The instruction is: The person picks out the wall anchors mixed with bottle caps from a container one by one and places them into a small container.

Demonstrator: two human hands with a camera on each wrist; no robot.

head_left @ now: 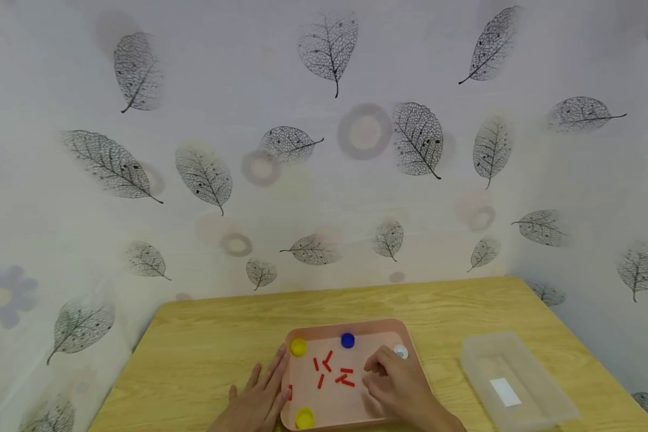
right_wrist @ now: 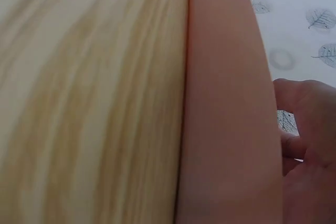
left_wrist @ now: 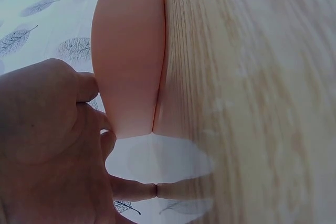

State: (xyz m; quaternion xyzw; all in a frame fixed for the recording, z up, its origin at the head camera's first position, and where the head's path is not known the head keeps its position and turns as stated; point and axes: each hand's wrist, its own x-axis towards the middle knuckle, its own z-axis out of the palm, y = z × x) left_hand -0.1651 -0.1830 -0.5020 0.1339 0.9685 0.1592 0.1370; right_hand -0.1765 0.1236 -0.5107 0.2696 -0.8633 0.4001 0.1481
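Note:
A shallow pink tray (head_left: 332, 408) lies on the table. My left hand (head_left: 256, 399) rests against its left side with fingers stretched, as the left wrist view also shows. Over the tray's right part is my right hand (head_left: 402, 387), its fingers loosely bent and a gap between thumb and index finger; nothing shows in it. Several short red sticks (head_left: 321, 381) lie scattered left of that hand. A single red stick (head_left: 290, 393) is by the left wall. Around the sticks are a yellow cap (head_left: 299, 347), another yellow cap (head_left: 305, 418), a blue cap (head_left: 348, 341) and a white cap (head_left: 401, 351).
To the right of the tray stands a translucent plastic bin (head_left: 477, 375) with a white label (head_left: 504, 392). The wooden table (head_left: 194, 348) ends at a wall (head_left: 324, 204) with leaf-patterned covering.

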